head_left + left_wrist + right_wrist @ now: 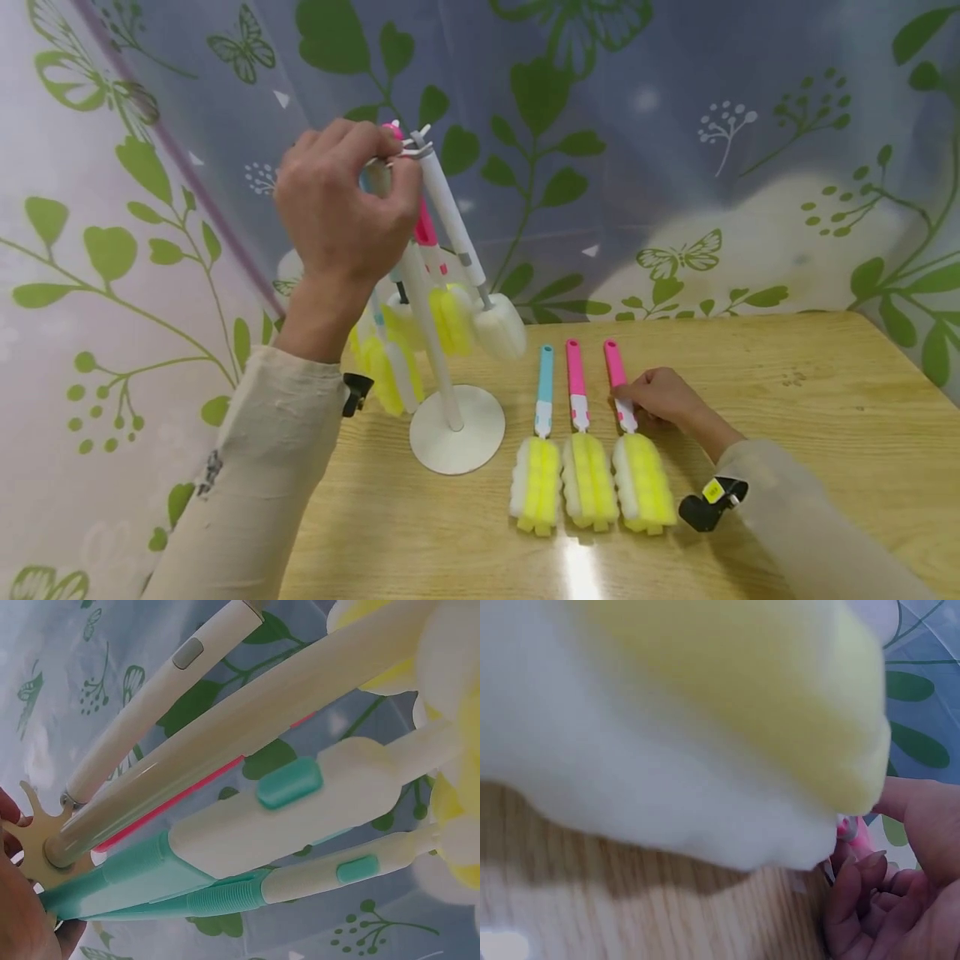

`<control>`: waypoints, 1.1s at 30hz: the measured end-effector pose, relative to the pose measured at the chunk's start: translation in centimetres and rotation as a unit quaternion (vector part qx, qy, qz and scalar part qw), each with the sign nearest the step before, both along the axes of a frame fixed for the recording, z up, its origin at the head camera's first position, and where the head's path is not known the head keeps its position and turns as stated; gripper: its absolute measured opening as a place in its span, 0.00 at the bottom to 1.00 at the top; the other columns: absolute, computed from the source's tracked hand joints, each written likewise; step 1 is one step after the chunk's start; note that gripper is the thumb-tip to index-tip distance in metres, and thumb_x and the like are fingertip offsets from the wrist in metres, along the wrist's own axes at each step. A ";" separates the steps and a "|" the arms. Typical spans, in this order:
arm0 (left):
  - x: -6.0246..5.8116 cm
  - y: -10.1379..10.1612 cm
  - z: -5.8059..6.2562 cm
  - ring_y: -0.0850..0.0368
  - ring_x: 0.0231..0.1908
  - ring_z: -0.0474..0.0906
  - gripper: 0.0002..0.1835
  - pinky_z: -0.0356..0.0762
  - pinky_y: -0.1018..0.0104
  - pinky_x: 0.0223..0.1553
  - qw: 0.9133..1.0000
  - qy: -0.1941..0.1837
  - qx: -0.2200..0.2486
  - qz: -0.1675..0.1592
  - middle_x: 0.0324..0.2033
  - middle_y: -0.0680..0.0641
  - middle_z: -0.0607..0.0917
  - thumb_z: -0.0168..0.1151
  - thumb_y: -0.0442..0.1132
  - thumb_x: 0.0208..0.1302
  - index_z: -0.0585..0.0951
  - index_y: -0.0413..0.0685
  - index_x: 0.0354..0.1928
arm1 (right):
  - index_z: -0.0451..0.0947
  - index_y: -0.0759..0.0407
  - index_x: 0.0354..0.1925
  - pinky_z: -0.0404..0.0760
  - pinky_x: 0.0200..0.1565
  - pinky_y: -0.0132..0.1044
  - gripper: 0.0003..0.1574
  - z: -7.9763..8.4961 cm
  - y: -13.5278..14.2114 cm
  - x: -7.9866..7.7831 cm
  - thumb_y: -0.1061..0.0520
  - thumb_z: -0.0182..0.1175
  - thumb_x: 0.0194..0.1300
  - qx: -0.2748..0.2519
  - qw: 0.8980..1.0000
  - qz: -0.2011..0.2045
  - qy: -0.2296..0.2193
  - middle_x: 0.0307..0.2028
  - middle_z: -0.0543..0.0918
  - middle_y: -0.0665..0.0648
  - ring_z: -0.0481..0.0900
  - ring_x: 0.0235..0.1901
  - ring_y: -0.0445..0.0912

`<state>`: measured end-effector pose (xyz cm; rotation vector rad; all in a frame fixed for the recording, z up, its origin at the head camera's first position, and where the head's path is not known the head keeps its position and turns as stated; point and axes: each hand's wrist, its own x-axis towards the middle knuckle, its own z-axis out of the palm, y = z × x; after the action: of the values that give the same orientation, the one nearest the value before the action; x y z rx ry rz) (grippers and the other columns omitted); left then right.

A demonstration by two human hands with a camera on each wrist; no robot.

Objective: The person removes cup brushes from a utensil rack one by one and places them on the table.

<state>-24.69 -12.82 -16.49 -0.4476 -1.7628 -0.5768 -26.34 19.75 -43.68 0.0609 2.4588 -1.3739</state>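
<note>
My left hand (348,200) grips the hooked top of a white stand (431,333). Sponge brushes hang from its hooks, among them a white-handled brush (453,217) and a teal-handled brush (247,817). On the table lie three yellow-and-white sponge bottle brushes side by side, handles pointing away from me. The rightmost has a pink handle, and my right hand (663,396) pinches this pink-handled bottle brush (645,479) where pink meets white. Left of it are another pink-handled brush (588,475) and a blue-handled brush (537,479). In the right wrist view the sponge head hides part of the fingers.
The stand's round white base (480,442) rests on the wooden table (810,400), left of the row of brushes. A curtain (675,150) printed with green leaves and butterflies hangs behind and to the left of the table.
</note>
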 end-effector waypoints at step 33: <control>2.3 0.2 0.4 0.46 0.39 0.79 0.18 0.73 0.50 0.40 0.992 -0.061 -0.079 0.074 0.40 0.49 0.87 0.45 0.36 0.62 0.87 0.45 0.37 | 0.71 0.65 0.42 0.77 0.28 0.38 0.23 4.8 0.5 0.4 0.45 0.53 0.69 -0.123 0.975 -0.016 0.183 0.27 0.76 0.54 0.70 0.21 0.43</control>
<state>-22.36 -12.57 -16.07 -0.3936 -1.9491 -0.3677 -25.93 20.21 -38.91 -0.2307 2.5530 -1.8336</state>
